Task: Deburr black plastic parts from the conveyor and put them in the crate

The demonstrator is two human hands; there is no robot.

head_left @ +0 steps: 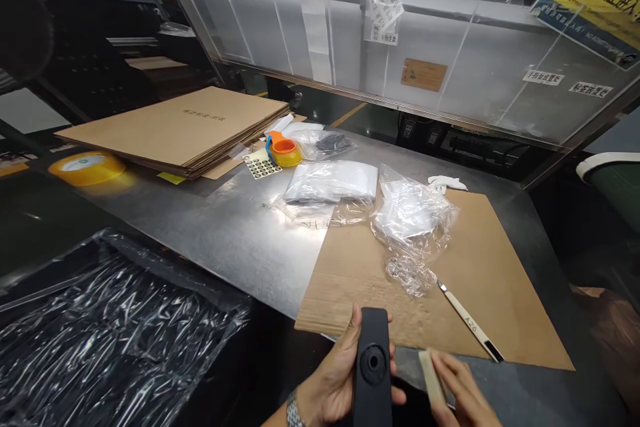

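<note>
My left hand, with a metal watch band at the wrist, is closed around a long black bar-shaped part with a round recessed hole in its face. To its right, my right hand pinches a thin beige block, held apart from the black part. Both hands are at the near edge of a flat cardboard sheet. On that sheet lies a craft knife with a pale handle marked A26. Crumpled clear plastic touches the knife's blade end.
Clear bags with white contents lie on the metal table. Behind them sits an orange tape dispenser. A cardboard stack and a yellow tape roll are at left. Black plastic film covers something at lower left.
</note>
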